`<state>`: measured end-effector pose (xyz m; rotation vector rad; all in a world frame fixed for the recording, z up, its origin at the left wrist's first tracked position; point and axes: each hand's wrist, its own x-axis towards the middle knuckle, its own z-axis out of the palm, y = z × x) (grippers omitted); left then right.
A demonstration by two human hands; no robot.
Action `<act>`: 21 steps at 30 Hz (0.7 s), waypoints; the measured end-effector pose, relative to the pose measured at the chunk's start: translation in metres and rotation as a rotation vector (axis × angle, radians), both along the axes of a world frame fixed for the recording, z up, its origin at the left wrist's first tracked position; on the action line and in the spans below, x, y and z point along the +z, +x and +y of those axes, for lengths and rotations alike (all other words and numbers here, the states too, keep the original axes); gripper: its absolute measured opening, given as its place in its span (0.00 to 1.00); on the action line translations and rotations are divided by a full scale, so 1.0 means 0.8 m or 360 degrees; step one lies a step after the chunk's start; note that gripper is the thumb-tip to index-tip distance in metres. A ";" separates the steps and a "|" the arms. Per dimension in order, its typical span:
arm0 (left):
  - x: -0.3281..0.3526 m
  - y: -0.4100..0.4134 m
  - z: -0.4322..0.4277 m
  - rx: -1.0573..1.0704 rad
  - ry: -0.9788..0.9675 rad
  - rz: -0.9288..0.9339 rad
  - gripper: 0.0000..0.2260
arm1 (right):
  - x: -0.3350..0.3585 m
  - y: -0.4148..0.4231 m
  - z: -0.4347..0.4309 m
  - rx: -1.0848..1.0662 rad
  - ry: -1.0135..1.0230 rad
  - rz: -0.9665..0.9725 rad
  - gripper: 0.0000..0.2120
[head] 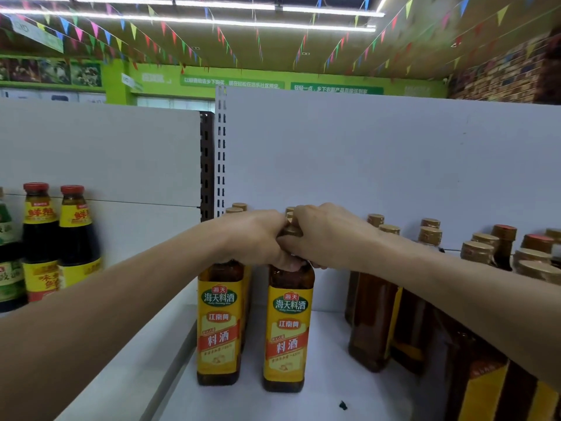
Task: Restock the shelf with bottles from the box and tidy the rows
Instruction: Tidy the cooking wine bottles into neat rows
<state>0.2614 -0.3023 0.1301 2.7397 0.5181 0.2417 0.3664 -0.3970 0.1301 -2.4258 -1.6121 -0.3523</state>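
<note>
Left bottle (219,323) and right bottle (288,329), squarish, clear amber with glossy yellow labels, stand side by side at 6 o'clock on the smooth white shelf (328,344). The left hand (255,238) curls round the left one's top; the right hand (328,235) grips the right one's neck.

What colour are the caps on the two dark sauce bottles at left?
Red caps; head view.

On the shelf (328,390), the left front bottle (219,323) and the right front bottle (288,329) were set side by side, with further bottles (239,206) ranged behind. A bottle group (373,314) was massed to the right. Sauce bottles (57,238) were kept left, beyond the upright (221,147). The left hand (258,235) and the right hand (324,232) were joined, apparently, on the right front bottle's neck.
</note>
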 end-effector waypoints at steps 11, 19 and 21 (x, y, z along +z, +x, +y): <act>-0.055 -0.003 -0.011 0.0110 -0.0164 -0.0312 0.25 | -0.032 -0.008 -0.009 -0.0123 0.0161 -0.0213 0.25; -0.131 -0.008 -0.026 0.0169 -0.0527 -0.0823 0.42 | -0.093 -0.025 -0.034 -0.0075 0.0516 0.0179 0.34; -0.153 -0.007 -0.031 0.0188 -0.0598 -0.0926 0.44 | -0.114 -0.027 -0.035 -0.0078 0.0602 0.0261 0.37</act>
